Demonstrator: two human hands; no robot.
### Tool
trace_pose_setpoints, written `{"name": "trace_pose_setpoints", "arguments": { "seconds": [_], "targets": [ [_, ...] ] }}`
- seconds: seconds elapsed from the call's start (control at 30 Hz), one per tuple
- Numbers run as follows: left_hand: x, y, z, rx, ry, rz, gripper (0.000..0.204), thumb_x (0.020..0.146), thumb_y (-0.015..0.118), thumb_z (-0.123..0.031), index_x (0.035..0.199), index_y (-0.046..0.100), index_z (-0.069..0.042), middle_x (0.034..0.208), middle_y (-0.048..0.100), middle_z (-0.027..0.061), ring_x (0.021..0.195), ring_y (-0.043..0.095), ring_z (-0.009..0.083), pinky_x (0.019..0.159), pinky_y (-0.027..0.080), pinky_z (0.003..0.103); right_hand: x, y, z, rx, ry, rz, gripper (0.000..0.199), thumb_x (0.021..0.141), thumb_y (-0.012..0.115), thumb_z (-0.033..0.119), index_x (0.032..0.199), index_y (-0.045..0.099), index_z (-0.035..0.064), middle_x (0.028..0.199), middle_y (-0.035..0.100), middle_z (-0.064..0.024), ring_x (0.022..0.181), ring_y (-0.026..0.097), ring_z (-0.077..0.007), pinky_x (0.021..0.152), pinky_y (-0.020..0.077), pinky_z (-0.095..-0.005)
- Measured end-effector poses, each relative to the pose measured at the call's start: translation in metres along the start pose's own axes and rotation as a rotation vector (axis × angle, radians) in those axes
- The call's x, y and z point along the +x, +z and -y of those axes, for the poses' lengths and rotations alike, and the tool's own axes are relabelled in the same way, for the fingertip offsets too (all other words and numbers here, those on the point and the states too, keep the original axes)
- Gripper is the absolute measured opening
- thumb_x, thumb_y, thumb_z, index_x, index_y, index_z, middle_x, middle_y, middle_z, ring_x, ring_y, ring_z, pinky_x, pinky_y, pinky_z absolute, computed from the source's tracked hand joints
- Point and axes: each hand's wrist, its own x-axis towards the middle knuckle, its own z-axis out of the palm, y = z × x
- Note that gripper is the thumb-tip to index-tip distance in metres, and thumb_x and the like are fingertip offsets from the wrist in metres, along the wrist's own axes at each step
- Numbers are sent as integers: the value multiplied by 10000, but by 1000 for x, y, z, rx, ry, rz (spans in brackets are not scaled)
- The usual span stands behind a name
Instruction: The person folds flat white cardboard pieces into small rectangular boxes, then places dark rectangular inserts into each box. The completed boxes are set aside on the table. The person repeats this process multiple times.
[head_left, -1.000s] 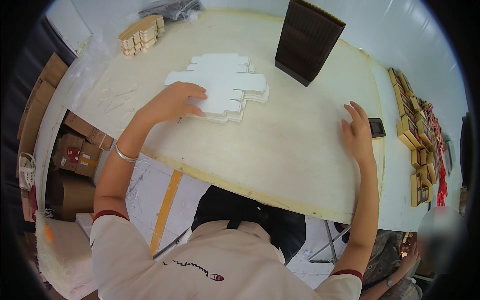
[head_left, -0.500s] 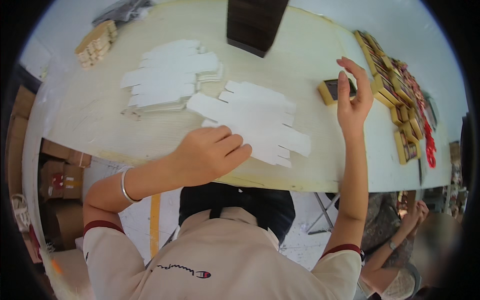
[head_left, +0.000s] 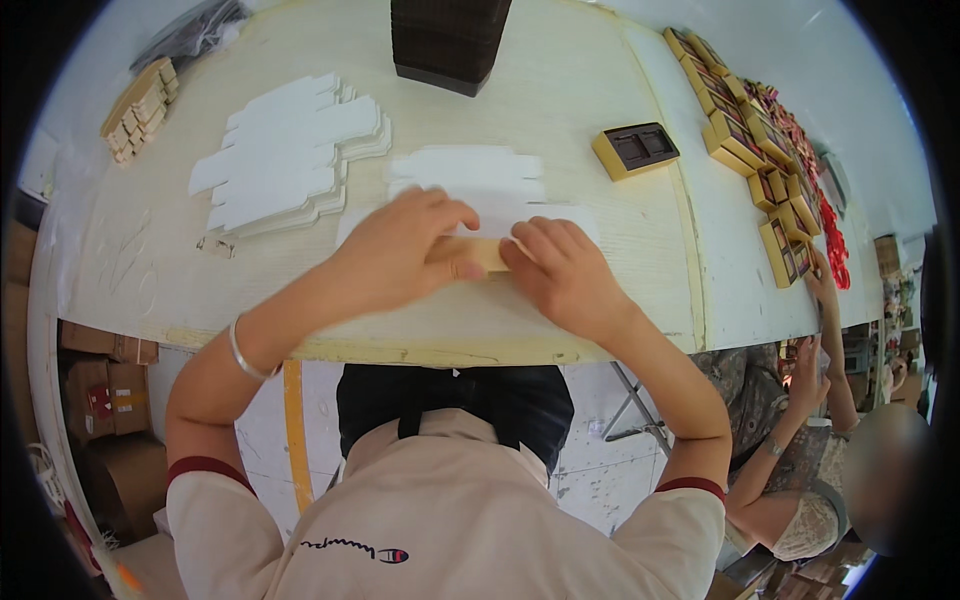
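Observation:
A flat white die-cut card blank [head_left: 470, 165] lies on the table in front of me. Between my hands its near flap stands folded up, showing a gold strip [head_left: 492, 256]. My left hand [head_left: 410, 240] pinches the left part of this flap, thumb towards me. At its right end, my right hand [head_left: 562, 275] is closed with curled fingers on the same flap. Both hands cover much of the blank's near part. Left of it rests a stack of similar white blanks [head_left: 280, 150]. A gold box with a dark two-compartment insert [head_left: 640, 150] sits to the right.
A tall dark brown stack [head_left: 445, 45] stands at the far middle. Filled gold boxes [head_left: 740, 120] and red cords [head_left: 832, 240] line the right side. Small pale pieces [head_left: 140, 108] lie far left. A co-worker's hand [head_left: 822, 285] reaches to the table's right end.
My right hand has come from beside the gold box to the blank's near edge and closed there. The near flap has been folded up, its gold side now visible. The view has shifted slightly.

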Motion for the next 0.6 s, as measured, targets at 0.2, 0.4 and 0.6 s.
{"name": "trace_pose_setpoints", "arguments": {
  "seconds": [0.2,0.4,0.6],
  "targets": [
    [-33,11,0,314,126,46,234,738,731,-160,908,599,-66,870,529,52,754,539,235,638,463,342,-2,6,3,174,118,33,219,741,609,80,943,568,7,858,480,-76,796,498,-213,704,425,-320],
    [-28,21,2,335,212,-77,175,748,702,-90,890,605,-51,832,545,62,750,550,243,639,468,353,-2,11,5,130,144,16,181,743,611,78,905,558,15,870,487,-79,794,500,-214,702,421,-312],
    [-12,16,15,197,1,48,113,794,666,-118,873,636,-43,815,554,77,762,554,270,654,462,375,12,9,-6,357,317,192,170,791,611,67,948,587,6,804,541,-117,767,554,-275,682,449,-367]
  ]
}}
